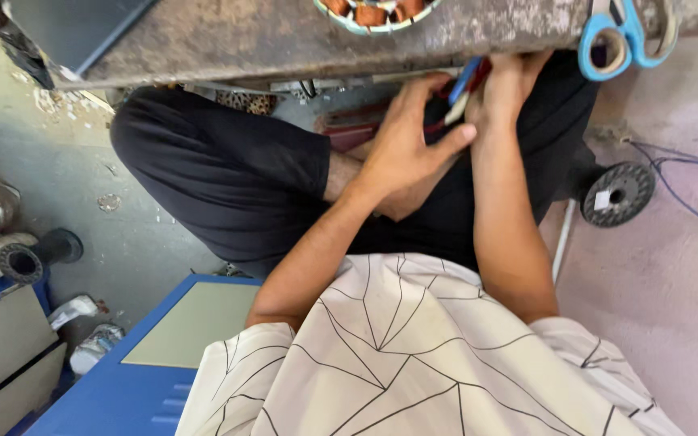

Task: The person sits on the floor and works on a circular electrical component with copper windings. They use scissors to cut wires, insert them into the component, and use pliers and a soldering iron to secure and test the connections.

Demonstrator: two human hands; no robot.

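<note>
Under the front edge of the worktop, seen from above:
Worktop (pixel 284 32): rough grey slab across the top of the view; its front edge runs left to right, just above both hands.
Lap: black trousers (pixel 228 178) and a white shirt with thin black lines (pixel 414 355); person seated, knees under the worktop.
Blue case (pixel 147 363): box-shaped, pale green panel on top, on the floor at lower left beside the person's knee. Closed side shown; contents cannot be told.
Left hand (pixel 401 145): palm down, fingers spread fairly wide, thumb out toward the right forearm; fingertips touch the bundle of tools. Not seen closed on anything.
Right hand (pixel 510 81): reaches up to the worktop's front edge, fingers curled under it beside the bundle; whether it grips anything cannot be told.
Bundle of tools (pixel 464 89): blue, red and white handles, between the two hands, just below the worktop edge. Partly hidden.
Stator (pixel 373 12): round, copper windings inside a pale ring, on the worktop at the far edge, cut off by the frame.
Scissors (pixel 624 36): blue loops, lying at the worktop's right end, overhanging the front edge.
Wire spool (pixel 617 194): dark round reel on the floor at right, blue wire (pixel 688 186) trailing away from it.
Hose end (pixel 22 262): dark tube mouth, floor at left.
</note>
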